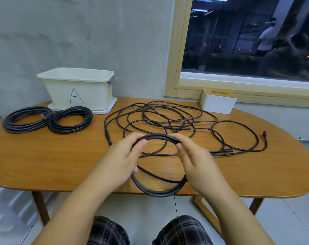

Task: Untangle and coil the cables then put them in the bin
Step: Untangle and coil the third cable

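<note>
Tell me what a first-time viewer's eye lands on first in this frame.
Front and centre, the left hand and right hand hold a part-wound black coil over the table edge. Behind it sprawls the loose cable; far left lie two finished coils before bin A.

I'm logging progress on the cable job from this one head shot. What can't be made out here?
- Inside of the bin: hidden by its front wall.
- Loose cable: one cable or several, loops overlap too much to tell.
- Fingers of both hands: partly hidden behind the held coil.
- Plugs on the two finished coils: too small.
</note>
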### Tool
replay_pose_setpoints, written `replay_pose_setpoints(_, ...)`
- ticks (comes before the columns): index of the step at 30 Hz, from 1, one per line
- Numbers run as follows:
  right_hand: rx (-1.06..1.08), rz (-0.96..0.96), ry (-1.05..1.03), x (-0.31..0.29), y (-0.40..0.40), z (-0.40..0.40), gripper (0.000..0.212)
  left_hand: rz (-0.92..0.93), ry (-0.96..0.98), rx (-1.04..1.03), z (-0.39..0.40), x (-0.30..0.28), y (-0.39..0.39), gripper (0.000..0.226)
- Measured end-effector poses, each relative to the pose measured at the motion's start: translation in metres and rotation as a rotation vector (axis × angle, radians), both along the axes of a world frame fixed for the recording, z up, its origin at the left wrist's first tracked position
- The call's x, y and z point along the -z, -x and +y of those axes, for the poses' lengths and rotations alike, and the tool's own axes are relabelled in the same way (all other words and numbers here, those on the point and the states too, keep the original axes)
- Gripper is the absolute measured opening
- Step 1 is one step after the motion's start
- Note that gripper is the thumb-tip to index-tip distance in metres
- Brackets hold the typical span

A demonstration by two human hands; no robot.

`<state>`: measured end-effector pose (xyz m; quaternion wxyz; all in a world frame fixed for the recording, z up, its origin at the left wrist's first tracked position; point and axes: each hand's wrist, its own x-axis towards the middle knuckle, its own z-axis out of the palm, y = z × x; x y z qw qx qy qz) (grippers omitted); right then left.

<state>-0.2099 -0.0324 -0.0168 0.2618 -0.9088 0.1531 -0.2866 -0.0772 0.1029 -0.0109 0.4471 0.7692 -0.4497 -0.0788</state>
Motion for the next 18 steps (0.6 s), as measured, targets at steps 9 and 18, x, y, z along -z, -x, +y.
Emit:
replay_pose_setpoints(9, -0.079, -0.049, -0.106, -0.005, -0.002, 0.006, 0.032, -0.148, 0.063, -0.045, -0.008, -0.013, -0.002, 0.030)
replay_pose_setpoints(18, -0.137, -0.198, -0.384, 0.014, -0.004, 0.022, 0.042, 0.062, 0.385, -0.295, -0.009, -0.008, 0.004, 0.017)
